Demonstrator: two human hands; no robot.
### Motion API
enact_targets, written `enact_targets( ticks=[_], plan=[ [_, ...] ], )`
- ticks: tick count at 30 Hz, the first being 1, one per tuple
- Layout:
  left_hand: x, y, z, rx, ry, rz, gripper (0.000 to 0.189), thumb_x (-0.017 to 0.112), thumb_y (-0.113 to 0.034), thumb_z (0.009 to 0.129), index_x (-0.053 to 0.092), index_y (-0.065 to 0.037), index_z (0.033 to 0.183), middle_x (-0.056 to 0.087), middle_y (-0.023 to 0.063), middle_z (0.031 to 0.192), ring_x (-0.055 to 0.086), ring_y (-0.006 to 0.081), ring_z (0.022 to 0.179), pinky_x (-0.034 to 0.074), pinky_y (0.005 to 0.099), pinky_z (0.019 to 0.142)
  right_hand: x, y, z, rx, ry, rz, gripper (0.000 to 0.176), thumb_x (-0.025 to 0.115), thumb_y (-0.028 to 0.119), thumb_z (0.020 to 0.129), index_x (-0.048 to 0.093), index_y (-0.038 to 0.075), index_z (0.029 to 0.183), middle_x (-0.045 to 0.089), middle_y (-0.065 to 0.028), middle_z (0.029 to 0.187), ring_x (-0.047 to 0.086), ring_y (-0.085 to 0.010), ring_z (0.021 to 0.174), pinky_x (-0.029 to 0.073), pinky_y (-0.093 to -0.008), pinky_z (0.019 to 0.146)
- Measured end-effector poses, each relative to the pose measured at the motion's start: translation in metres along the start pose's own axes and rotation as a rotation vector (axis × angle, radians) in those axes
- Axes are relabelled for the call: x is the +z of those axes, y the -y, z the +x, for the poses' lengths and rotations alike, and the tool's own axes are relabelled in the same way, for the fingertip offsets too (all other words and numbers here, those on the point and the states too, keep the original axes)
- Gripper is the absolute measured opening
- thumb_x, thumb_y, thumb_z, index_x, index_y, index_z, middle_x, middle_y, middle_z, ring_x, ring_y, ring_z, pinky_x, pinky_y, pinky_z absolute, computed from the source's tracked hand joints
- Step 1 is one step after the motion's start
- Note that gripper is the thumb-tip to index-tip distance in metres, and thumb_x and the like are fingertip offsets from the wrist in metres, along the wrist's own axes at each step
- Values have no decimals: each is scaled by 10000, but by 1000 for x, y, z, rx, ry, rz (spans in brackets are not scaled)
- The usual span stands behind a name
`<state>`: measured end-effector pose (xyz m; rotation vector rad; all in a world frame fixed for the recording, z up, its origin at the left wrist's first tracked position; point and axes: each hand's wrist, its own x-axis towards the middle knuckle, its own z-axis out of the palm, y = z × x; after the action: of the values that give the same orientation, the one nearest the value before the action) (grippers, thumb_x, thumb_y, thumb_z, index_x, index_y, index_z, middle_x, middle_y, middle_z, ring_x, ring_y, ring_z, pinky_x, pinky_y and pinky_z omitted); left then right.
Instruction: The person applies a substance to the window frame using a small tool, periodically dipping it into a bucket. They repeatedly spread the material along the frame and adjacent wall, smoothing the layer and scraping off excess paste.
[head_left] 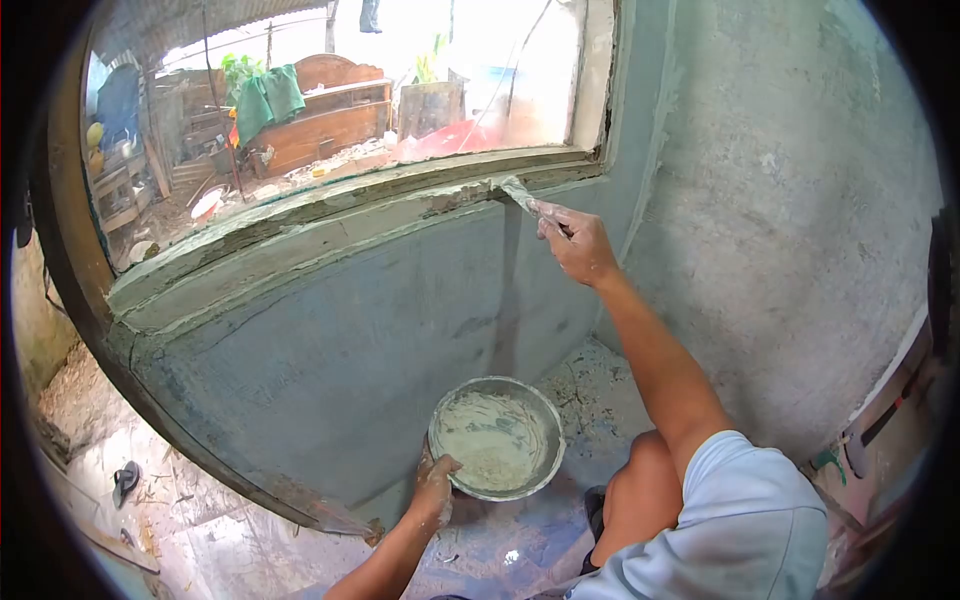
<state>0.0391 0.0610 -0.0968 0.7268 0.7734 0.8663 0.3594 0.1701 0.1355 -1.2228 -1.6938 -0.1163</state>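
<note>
My right hand point(580, 243) is closed round the handle of a paste-covered brush point(518, 194). The brush's tip touches the ledge under the window point(440, 205), near its right end. Pale, rough paste coats parts of this ledge. Lower down, my left hand point(433, 488) grips the rim of a round metal bowl point(561, 440), thumb over the edge and fingers hidden beneath. Greyish-green paste point(490, 438) is spread over the bottom of the bowl.
A grey wall point(780, 220) rises at the right, meeting the wall below the window in a corner. The window frame point(590, 90) borders the opening. A dark curved edge point(190, 455) runs down the left. A slipper point(125, 482) lies on the floor.
</note>
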Motion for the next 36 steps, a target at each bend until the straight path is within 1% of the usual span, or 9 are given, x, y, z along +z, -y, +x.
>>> enact_targets(
  ticks=[2,9,11,15,19,23,25,30,36],
  plan=[
    [1,-2,-2,-10,1,23,745,491,-25,809,360,-66,1541,532,174,1391,601,306,1232,595,408,950,1,6,2,-18,-43,-40,341,631,122,980,712,60,1306,772,-148,923,704,-158,755,558,-306,752],
    [7,-8,-5,-40,-3,100,757,492,-38,806,333,-84,1546,537,179,1365,624,309,1195,643,414,849,12,22,8,73,-65,-113,304,624,114,978,729,34,1253,768,-196,1026,744,-244,822,575,-340,798],
    [7,-9,-5,-39,9,91,759,492,-37,806,331,-83,1546,534,180,1370,624,310,1195,642,414,850,23,12,13,-37,-183,-191,273,630,93,960,744,6,1193,755,-210,1002,724,-346,839,572,-396,801],
    [12,-8,-8,-38,12,49,751,484,-33,807,336,-80,1542,526,180,1377,623,314,1194,636,416,860,35,-10,22,-155,-338,-291,300,669,123,948,741,46,1228,717,-227,945,679,-429,820,544,-450,744],
    [0,5,-3,47,19,73,634,555,-110,858,388,-48,1467,586,185,1300,688,344,1093,655,510,768,18,-31,14,50,-490,-354,317,698,117,933,721,20,1233,711,-199,910,680,-367,745,529,-420,697],
    [3,-3,-7,24,18,79,675,515,-81,846,361,-76,1503,558,196,1335,671,345,1121,660,480,756,-5,-12,6,-117,-450,-158,396,751,55,911,691,29,1302,738,-151,939,656,-314,718,530,-347,685],
    [5,-5,-8,-4,43,87,737,475,-54,831,325,-112,1550,530,199,1369,655,342,1140,665,456,729,-11,7,13,-552,-354,-236,415,751,43,920,688,58,1330,733,-130,962,642,-294,719,543,-350,710],
    [9,-8,-7,-46,24,162,771,483,-69,828,297,-146,1572,525,185,1378,651,340,1138,664,468,679,1,47,26,-557,-27,-243,446,764,42,881,715,142,1312,681,-83,947,643,-271,792,518,-371,736],
    [5,-3,-4,-9,51,185,801,484,-64,816,286,-138,1589,515,169,1396,600,317,1206,647,435,771,12,39,44,-646,-42,-481,435,748,171,922,710,276,1342,633,28,867,630,-187,800,490,-365,797]
  ],
)
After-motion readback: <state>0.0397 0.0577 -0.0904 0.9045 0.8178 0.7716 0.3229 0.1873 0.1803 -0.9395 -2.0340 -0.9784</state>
